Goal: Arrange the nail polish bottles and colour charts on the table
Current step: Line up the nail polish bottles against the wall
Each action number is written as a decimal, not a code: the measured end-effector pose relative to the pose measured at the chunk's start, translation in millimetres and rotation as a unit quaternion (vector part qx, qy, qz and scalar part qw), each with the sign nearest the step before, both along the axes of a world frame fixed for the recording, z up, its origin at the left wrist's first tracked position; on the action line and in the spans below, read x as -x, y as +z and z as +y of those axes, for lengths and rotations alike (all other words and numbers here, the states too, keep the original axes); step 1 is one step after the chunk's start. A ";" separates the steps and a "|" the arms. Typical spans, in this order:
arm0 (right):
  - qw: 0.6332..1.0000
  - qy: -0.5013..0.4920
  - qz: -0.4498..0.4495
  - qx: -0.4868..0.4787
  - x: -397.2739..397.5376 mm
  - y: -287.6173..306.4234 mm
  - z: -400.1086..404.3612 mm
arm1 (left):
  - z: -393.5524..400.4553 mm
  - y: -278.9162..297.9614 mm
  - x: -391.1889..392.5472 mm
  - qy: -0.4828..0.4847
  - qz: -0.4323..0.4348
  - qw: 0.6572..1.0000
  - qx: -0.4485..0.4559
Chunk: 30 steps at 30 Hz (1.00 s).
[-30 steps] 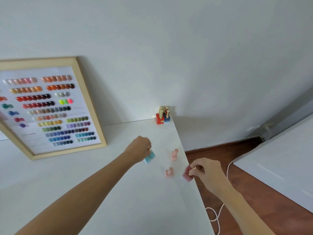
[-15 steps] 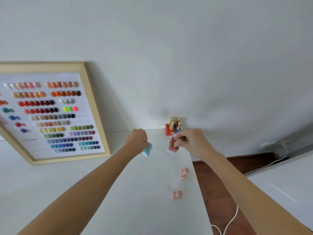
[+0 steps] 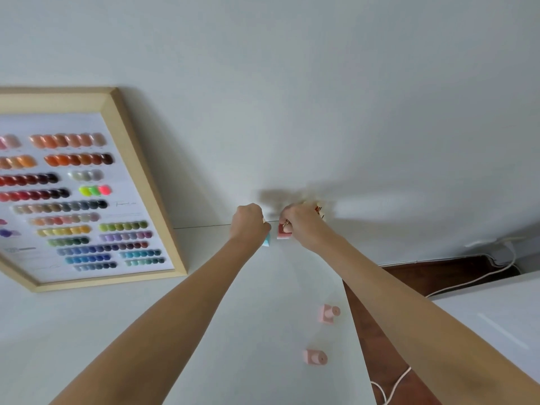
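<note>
- Hands at frame centre, by back wall: left hand (image 3: 248, 222) closed on teal bottle (image 3: 267, 242), right hand (image 3: 299, 222) closed on pink bottle (image 3: 283, 233), prob. lining them up.
- 2 pink bottles (image 3: 328, 313) lower right near table (image 3: 263, 331) edge, unplaced.
- Colour chart (image 3: 79, 185) leans on wall, left.

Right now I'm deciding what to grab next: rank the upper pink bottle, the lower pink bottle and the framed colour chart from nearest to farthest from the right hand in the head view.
1. Upper pink bottle, near the table's right edge, below the right hand.
2. Lower pink bottle, closer to the camera.
3. Framed colour chart, far left against the wall.
</note>
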State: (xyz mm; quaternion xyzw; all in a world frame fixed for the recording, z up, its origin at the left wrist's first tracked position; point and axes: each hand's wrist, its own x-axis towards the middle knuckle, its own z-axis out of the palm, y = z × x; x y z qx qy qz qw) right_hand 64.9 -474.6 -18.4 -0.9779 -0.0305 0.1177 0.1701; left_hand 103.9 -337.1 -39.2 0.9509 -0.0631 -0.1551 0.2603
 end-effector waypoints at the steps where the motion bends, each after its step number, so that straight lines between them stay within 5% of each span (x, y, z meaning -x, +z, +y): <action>1: 1.000 0.006 0.006 0.018 -1.2 -1.3 1.4 | -1.9 -2.0 -1.6 0.007 0.002 1.000 0.004; 16: 0.995 0.027 -0.086 0.031 6.0 -16.8 -4.4 | -0.6 -14.4 -0.7 0.054 0.064 0.990 0.117; 22: 0.962 -0.108 -0.226 -0.113 45.4 -25.1 -21.2 | 14.7 -34.9 6.6 0.029 0.098 0.994 0.036; 30: 0.944 -0.265 -0.113 -0.163 50.2 -65.4 -46.7 | -7.3 -51.5 10.8 0.082 0.086 0.991 0.067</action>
